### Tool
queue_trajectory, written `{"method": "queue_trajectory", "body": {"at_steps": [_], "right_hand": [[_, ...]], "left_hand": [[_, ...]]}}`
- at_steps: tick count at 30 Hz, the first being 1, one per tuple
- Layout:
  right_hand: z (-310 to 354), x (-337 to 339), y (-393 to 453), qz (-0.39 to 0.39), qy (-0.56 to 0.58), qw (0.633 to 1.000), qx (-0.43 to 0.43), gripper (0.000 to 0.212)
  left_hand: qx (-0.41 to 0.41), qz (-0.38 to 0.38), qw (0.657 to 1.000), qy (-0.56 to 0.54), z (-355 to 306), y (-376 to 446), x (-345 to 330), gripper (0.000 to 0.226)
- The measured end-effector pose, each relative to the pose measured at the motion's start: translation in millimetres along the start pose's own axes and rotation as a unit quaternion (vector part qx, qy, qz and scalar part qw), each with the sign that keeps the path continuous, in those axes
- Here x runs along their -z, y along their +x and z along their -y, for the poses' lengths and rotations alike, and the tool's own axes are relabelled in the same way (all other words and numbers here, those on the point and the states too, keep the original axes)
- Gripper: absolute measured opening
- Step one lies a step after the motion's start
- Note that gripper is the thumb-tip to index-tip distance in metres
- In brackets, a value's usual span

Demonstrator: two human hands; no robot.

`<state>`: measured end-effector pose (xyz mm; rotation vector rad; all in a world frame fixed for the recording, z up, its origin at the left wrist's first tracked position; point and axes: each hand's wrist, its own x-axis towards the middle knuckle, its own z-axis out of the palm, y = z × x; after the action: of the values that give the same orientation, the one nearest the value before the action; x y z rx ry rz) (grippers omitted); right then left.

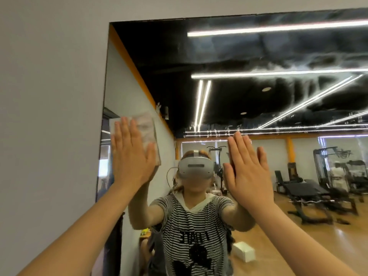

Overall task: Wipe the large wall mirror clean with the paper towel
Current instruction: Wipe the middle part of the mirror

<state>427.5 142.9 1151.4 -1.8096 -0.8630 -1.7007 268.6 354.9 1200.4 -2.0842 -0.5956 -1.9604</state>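
Head view has both of my arms raised toward the large wall mirror (pixel 258 56), which fills the right and centre of the frame and is set into a pale grey wall (pixel 49 96). My left hand (pixel 131 156) is flat, fingers straight and close together, pressing the paper towel (pixel 146 128) against the glass near the mirror's left edge, about halfway up what I can see of it. No curl in that grip at all: the towel is pinned under the palm and fingers, not pinched, and its crumpled white upper right part sticks out above and beside the fingertips. My right hand (pixel 249 168) is up too, fingers straight and together, holding nothing. It sits near the glass to the right of the towel, well apart from the left hand; whether it actually touches the mirror I cannot tell. Streaky white smears show across the upper part of the glass, over the dark reflected ceiling and its strip lights. Lower down, the reflection shows a person in a striped shirt with a headset, gym benches and a wooden floor.
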Motion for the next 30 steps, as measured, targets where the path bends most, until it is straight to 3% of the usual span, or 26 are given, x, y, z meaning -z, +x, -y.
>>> {"method": "queue_trajectory", "body": {"at_steps": [3, 8, 14, 19, 24, 30], "right_hand": [[1.5, -1.7, -0.3, -0.008, -0.003, 1.000, 0.000, 0.060], [-1.5, -2.1, -0.2, -0.004, 0.000, 1.000, 0.007, 0.059], [-2.1, -0.8, 0.8, 0.016, 0.001, 1.000, 0.001, 0.059], [-0.3, 0.1, 0.8, 0.019, -0.006, 1.000, -0.002, 0.059], [3.0, -3.1, -1.3, -0.001, -0.005, 1.000, -0.002, 0.059], [0.5, -4.4, 0.2, -0.011, 0.000, 1.000, 0.006, 0.059]], "left_hand": [[0.026, 0.005, 1.000, -0.003, -27.3, -3.4, -2.9, 0.070], [-0.047, 0.037, 0.998, -0.008, -80.3, -10.1, -10.9, 0.074], [-0.133, 0.053, 0.990, 0.007, -38.1, -5.3, -6.7, 0.073], [-0.083, 0.054, 0.995, 0.030, 13.0, -1.9, 3.6, 0.077], [-0.001, 0.013, 1.000, 0.020, -18.3, -4.8, -4.9, 0.076], [-0.059, 0.020, 0.998, -0.011, -86.7, -2.3, -11.3, 0.075]]}}
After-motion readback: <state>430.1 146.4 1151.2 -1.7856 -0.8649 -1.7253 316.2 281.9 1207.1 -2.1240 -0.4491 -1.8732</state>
